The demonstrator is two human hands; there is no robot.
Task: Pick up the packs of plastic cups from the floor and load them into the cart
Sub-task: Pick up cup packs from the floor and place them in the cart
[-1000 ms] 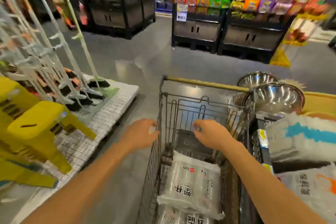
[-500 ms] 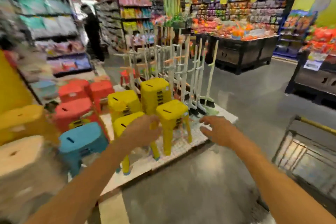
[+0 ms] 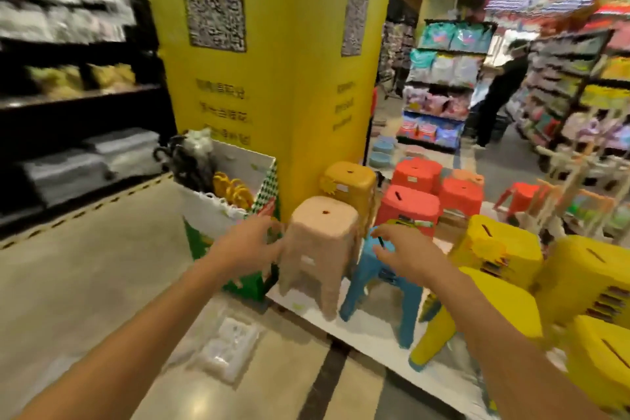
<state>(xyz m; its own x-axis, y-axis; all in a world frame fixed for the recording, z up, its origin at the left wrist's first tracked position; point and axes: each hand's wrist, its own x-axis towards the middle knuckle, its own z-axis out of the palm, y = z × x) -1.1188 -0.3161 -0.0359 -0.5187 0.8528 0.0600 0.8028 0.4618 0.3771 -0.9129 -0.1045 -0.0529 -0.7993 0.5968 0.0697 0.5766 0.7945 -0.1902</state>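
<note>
Both hands, left hand (image 3: 250, 242) and right hand (image 3: 404, 251), spread, empty.

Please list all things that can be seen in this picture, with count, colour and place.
pack of plastic cups: one, clear, on the floor at lower centre
stools: many; yellow, red, beige, blue, orange; on the low white platform at right
pillar: one, yellow, centre
display box: one, white and green, beside the pillar
shelves: dark, at left; more at far right
another person: one, dark clothes, in the far aisle
left hand: open, empty
right hand: open, empty
</note>
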